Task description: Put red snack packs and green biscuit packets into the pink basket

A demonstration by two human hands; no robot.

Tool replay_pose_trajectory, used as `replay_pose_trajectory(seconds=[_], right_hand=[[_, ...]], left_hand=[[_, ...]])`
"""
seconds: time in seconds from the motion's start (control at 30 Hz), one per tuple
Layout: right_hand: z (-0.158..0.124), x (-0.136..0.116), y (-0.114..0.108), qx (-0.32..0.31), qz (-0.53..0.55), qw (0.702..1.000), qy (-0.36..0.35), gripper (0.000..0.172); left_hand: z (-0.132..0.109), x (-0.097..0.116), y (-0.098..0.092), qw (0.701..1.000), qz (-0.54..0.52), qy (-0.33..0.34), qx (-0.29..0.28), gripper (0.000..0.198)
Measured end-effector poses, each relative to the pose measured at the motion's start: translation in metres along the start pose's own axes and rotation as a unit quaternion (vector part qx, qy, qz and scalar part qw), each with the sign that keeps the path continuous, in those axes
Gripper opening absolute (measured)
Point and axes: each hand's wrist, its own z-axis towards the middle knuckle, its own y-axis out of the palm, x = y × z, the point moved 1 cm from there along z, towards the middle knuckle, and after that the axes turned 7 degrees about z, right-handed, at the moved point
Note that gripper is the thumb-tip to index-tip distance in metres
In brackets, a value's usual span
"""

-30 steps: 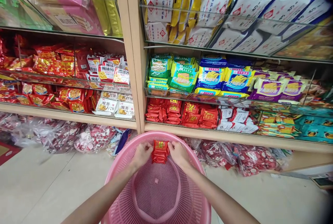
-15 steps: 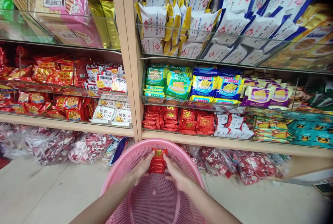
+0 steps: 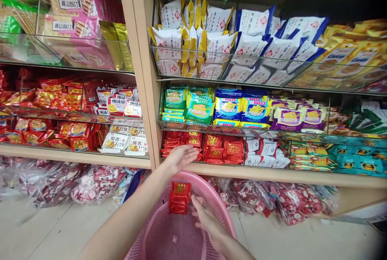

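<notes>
A stack of small red packets (image 3: 179, 198) leans against the far inner wall of a pink plastic basket (image 3: 225, 221). My right hand (image 3: 205, 217) is open inside the basket, its fingertips just beside the stack. My left hand (image 3: 180, 157) is open and stretched out at the lower shelf, in front of the rows of red packets (image 3: 217, 147) behind the glass front. Neither hand holds anything.
Wooden shelves (image 3: 142, 90) with glass fronts hold many snack packs: white and yellow bags, green, blue and purple packs, red packs at left. Clear bags of red sweets (image 3: 272, 197) lie on the tiled floor under the shelves.
Both hands let go of the red packets, which now rest in the basket. My left hand rose to the lower shelf; the view tilted up.
</notes>
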Motion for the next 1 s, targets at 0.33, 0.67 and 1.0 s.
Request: replay_pose_trajectory(seconds=[0.33,0.67,1.0], right_hand=[[-0.008,0.003,-0.009,0.003,0.006,1.000,-0.021,0.066],[-0.009,0.005,-0.012,-0.017,0.017,0.999,-0.026,0.061],[-0.007,0.007,-0.010,-0.011,0.017,1.000,-0.022,0.055]], left_hand=[[0.046,-0.010,0.045,0.991,-0.105,-0.053,0.060,0.010],[0.060,-0.008,0.045,0.993,-0.091,-0.067,0.044,0.013],[0.051,-0.005,0.039,0.995,-0.084,-0.037,0.044,0.019]])
